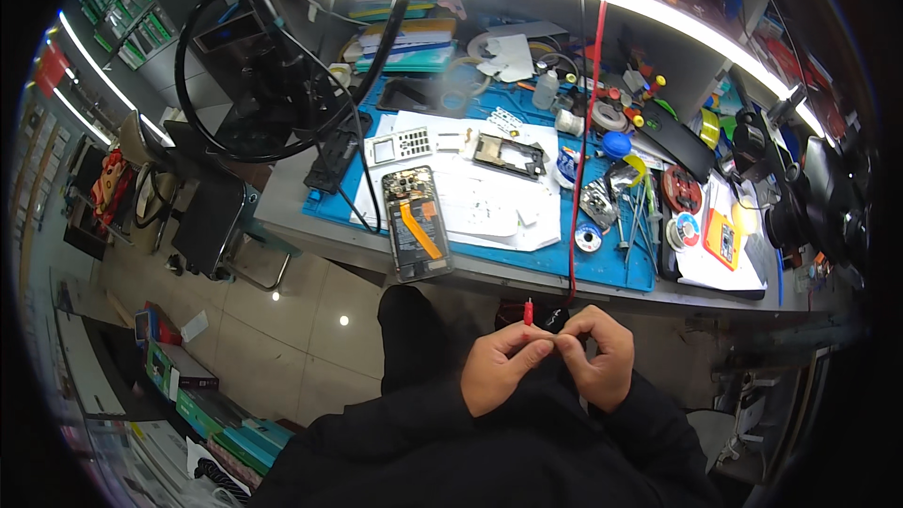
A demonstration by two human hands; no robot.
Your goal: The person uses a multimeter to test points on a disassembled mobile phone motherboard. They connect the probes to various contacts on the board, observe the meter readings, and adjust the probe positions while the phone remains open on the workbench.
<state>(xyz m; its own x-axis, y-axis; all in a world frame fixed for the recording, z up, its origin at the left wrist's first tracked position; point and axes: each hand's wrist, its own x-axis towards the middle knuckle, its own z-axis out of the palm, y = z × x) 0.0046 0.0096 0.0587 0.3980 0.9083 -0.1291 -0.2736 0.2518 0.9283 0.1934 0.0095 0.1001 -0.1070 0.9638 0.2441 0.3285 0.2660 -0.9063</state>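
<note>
Below the bench, left hand (pixel 499 367) and right hand (pixel 597 357), grips pinched on something too small to identify

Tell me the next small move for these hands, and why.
Probably bring the red probe tip up toward the opened phone on the blue mat. Both the left hand and right hand pinch the lead ends over the lap, away from the bench, and the phone's back lies exposed.

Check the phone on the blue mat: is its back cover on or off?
Off. The phone lies with its insides exposed: an orange ribbon cable and circuit parts show on the blue mat.
</note>
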